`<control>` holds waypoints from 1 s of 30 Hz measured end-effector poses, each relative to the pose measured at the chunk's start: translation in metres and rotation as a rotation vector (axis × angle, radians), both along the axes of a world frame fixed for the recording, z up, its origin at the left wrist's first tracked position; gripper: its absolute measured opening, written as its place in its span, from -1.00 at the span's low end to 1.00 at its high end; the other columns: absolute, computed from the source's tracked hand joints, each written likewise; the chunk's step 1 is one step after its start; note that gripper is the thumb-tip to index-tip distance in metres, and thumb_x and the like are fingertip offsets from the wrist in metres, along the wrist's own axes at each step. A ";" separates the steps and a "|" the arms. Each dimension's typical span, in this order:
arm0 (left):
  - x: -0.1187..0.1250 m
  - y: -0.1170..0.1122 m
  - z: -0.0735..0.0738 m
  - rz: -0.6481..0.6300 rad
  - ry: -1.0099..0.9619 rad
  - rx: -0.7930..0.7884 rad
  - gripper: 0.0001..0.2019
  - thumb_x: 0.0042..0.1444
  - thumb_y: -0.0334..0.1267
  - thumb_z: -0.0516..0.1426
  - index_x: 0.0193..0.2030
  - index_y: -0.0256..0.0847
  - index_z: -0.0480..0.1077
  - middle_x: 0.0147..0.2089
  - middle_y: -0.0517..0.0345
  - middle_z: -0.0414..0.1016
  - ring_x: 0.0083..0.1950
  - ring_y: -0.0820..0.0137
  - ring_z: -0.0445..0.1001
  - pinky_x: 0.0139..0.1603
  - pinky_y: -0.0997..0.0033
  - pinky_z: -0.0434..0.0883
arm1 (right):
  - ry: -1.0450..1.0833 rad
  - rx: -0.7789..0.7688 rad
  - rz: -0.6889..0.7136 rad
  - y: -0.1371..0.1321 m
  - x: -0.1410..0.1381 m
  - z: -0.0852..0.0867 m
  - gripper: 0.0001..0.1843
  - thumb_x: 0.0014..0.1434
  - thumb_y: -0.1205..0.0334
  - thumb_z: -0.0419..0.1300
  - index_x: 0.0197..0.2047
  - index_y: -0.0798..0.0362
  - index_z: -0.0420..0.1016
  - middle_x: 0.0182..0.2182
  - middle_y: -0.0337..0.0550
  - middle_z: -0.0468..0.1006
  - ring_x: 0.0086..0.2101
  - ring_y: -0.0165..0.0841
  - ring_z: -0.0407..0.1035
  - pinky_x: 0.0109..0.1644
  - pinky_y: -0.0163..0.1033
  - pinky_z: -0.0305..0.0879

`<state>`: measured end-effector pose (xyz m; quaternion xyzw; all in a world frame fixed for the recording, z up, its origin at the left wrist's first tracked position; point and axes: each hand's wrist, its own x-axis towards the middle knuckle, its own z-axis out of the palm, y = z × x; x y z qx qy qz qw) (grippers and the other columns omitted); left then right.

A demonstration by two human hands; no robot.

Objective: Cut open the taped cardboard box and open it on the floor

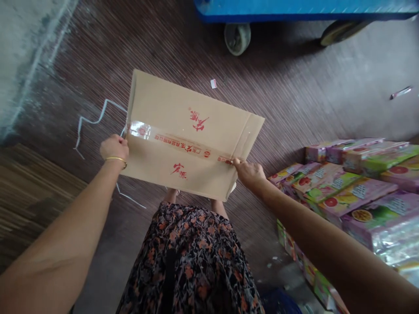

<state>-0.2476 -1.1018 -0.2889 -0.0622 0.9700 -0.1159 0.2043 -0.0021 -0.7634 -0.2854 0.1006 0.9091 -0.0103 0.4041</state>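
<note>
Between my two hands is a brown cardboard box [163, 100], one broad face turned up toward me. Red printing marks this face, and a strip of clear printed packing tape [183, 144] runs along its middle seam. My left hand [114, 147], with a thin gold bangle at the wrist, is closed on the box's left edge near the tape's shiny end. At the opposite end, my right hand [250, 172] grips the edge where the tape meets a creased flap [249, 136]. The underside of the box is hidden from me.
A blue cart [294, 11] on caster wheels stands at the top. Colourful fruit-printed cartons [356, 194] are stacked at right. White strapping [93, 120] lies on the ribbed floor at left, near flattened cardboard [36, 205]. A small pen-like item [401, 93] lies far right.
</note>
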 end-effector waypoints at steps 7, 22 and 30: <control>-0.008 0.002 0.001 -0.040 -0.044 -0.116 -0.71 0.26 -0.15 -0.02 -0.02 -0.17 0.43 -0.01 0.10 0.53 -0.03 0.36 0.44 -0.12 0.45 0.31 | -0.007 0.043 0.047 0.019 0.019 -0.007 -0.60 0.32 0.40 -0.25 0.12 0.17 0.24 -0.16 0.19 0.53 -0.19 -0.07 0.52 -0.21 -0.07 0.38; 0.030 0.040 0.006 -0.097 0.188 0.087 -0.56 0.15 -0.27 0.05 0.19 -0.27 0.29 0.18 -0.18 0.32 0.18 0.11 0.30 0.12 0.19 0.29 | -0.058 0.000 -0.476 0.039 0.080 0.022 -0.65 0.38 0.23 -0.28 -0.05 0.01 0.29 -0.16 0.01 0.58 -0.21 -0.19 0.52 -0.36 -0.20 0.19; 0.122 0.134 -0.023 -0.877 -0.176 0.456 -0.50 0.22 -0.31 -0.03 0.31 -0.22 0.24 0.38 -0.12 0.15 0.40 0.14 0.05 0.38 0.04 0.06 | 0.211 -0.262 -0.517 -0.026 -0.087 -0.013 -0.68 0.30 0.02 0.05 0.02 0.00 0.23 -0.14 -0.02 0.57 -0.12 -0.19 0.48 -0.18 -0.20 0.33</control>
